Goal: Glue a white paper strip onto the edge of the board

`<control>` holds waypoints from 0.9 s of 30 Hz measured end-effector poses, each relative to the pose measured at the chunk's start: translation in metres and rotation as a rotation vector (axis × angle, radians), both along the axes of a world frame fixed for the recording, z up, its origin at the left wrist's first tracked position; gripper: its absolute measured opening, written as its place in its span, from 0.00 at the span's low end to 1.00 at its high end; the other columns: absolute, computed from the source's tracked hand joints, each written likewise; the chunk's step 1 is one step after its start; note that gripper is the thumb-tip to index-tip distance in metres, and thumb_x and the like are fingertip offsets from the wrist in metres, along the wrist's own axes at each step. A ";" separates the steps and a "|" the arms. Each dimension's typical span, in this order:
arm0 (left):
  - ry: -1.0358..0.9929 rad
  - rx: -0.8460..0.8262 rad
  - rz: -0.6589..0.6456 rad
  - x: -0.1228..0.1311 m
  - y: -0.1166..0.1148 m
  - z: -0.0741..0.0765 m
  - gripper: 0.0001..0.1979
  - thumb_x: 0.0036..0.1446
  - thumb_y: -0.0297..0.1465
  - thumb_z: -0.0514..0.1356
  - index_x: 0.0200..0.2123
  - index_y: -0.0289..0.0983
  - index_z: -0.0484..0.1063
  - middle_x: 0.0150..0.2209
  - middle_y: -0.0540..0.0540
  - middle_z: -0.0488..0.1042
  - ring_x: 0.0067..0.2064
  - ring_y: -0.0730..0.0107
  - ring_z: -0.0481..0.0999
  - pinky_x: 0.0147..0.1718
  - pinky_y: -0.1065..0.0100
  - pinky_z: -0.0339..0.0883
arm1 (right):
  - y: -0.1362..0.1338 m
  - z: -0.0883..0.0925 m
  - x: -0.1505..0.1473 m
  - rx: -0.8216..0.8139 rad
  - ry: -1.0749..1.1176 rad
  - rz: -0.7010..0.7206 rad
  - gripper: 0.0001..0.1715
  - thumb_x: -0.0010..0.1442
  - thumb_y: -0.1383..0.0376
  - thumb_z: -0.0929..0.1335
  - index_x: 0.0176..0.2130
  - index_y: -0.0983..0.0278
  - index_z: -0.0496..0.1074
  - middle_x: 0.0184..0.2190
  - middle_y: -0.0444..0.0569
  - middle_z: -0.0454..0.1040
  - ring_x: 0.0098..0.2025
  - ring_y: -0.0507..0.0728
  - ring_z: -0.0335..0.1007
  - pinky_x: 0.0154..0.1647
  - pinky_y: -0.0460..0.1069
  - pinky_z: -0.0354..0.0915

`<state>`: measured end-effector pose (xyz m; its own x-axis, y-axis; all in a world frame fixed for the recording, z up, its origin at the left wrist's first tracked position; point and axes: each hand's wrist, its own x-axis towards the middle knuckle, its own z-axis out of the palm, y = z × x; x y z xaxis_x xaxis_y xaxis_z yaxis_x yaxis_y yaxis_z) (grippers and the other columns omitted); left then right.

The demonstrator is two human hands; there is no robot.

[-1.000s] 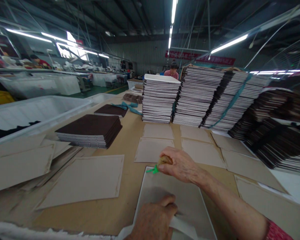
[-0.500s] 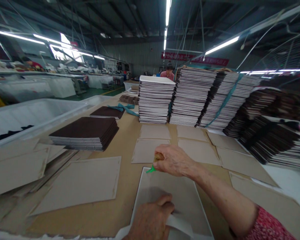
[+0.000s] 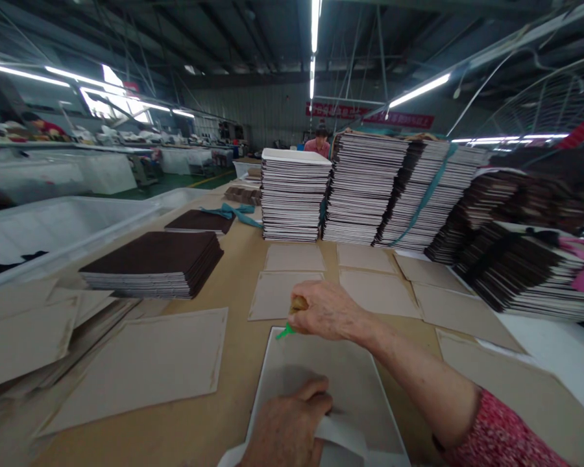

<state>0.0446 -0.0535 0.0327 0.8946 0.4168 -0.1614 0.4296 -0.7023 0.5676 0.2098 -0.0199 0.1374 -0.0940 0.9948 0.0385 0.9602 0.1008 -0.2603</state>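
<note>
My right hand point(image 3: 329, 311) is wrapped round a small squeeze glue bottle point(image 3: 299, 305) with a brownish body. Its green nozzle point(image 3: 285, 332) points down at the far left corner of a grey, white-edged panel point(image 3: 340, 370) lying in front of me. On the near part of that panel rests my left hand point(image 3: 287, 425), fingers curled and closed. A loose white strip point(image 3: 344, 437) comes out from under these fingers, pinched there as far as I can see. The fingertips of the left hand are partly hidden.
Flat grey boards point(image 3: 146, 363) lie left and right on the brown tabletop point(image 3: 238, 259). Dark brown covers point(image 3: 150, 253) are piled at left, beside a white bin point(image 3: 92, 214). Tall stacks point(image 3: 294, 194) stand behind, some tied with teal bands. A person point(image 3: 318, 144) is beyond them.
The nozzle stays by the panel's far left corner, having shifted only slightly. The whole view has turned a little to the right. Both hands keep their hold.
</note>
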 end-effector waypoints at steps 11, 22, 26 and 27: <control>0.051 0.030 -0.012 0.000 -0.001 -0.001 0.31 0.39 0.24 0.52 0.51 0.40 0.71 0.62 0.50 0.64 0.54 0.53 0.72 0.54 0.54 0.69 | -0.007 0.006 0.019 -0.106 -0.044 -0.119 0.08 0.49 0.59 0.68 0.29 0.61 0.73 0.25 0.42 0.71 0.24 0.52 0.60 0.22 0.47 0.44; 0.041 0.057 0.022 0.001 -0.004 0.004 0.29 0.40 0.23 0.51 0.49 0.40 0.71 0.61 0.50 0.65 0.53 0.55 0.73 0.53 0.55 0.70 | -0.040 -0.001 0.065 -0.104 0.017 -0.243 0.08 0.49 0.60 0.68 0.24 0.61 0.67 0.20 0.39 0.62 0.22 0.50 0.54 0.22 0.47 0.43; 0.062 0.045 0.004 0.001 -0.003 0.003 0.31 0.40 0.22 0.52 0.51 0.41 0.70 0.62 0.51 0.63 0.55 0.55 0.72 0.54 0.54 0.69 | -0.055 -0.004 0.085 -0.125 0.071 -0.308 0.08 0.49 0.61 0.69 0.24 0.62 0.68 0.20 0.39 0.63 0.22 0.51 0.56 0.22 0.47 0.44; 0.063 0.044 0.004 0.001 -0.004 0.004 0.31 0.40 0.22 0.51 0.51 0.41 0.70 0.62 0.52 0.63 0.55 0.56 0.72 0.54 0.54 0.68 | -0.059 -0.005 0.090 -0.130 0.086 -0.325 0.08 0.50 0.61 0.69 0.25 0.62 0.68 0.20 0.39 0.64 0.22 0.51 0.57 0.22 0.47 0.44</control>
<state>0.0453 -0.0570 0.0362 0.8816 0.4279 -0.1990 0.4662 -0.7244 0.5079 0.3000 -0.0788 0.1327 0.2259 0.9694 -0.0964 0.9108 -0.2453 -0.3320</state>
